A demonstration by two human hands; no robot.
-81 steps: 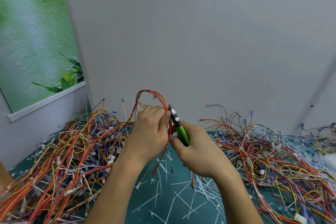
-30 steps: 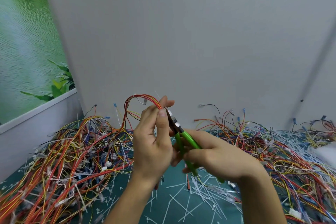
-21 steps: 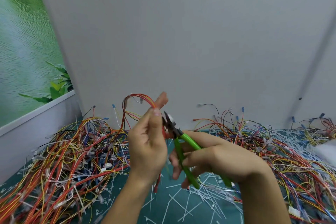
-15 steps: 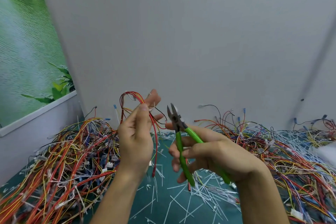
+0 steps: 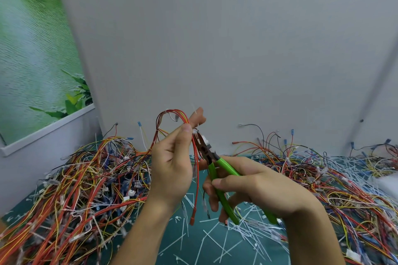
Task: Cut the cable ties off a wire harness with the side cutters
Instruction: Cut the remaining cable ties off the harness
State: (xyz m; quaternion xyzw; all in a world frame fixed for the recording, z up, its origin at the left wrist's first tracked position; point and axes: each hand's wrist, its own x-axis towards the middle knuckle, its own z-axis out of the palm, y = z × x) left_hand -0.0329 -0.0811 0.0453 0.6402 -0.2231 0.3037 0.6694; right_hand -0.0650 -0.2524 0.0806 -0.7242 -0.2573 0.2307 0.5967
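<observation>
My left hand holds up a thin harness of red and orange wires, pinched between thumb and forefinger, with loose ends hanging down toward the mat. A white cable tie sticks up by my forefinger. My right hand grips the green handles of the side cutters. The cutter jaws sit against the wires just below my left thumb.
A big tangle of wire harnesses covers the left of the green mat; another tangle fills the right. Cut white tie pieces litter the mat's middle. A grey wall stands close behind.
The cutters had pulled away from the harness half a second ago; now their jaws are back at the wires below my left thumb. My left hand shifted right again.
</observation>
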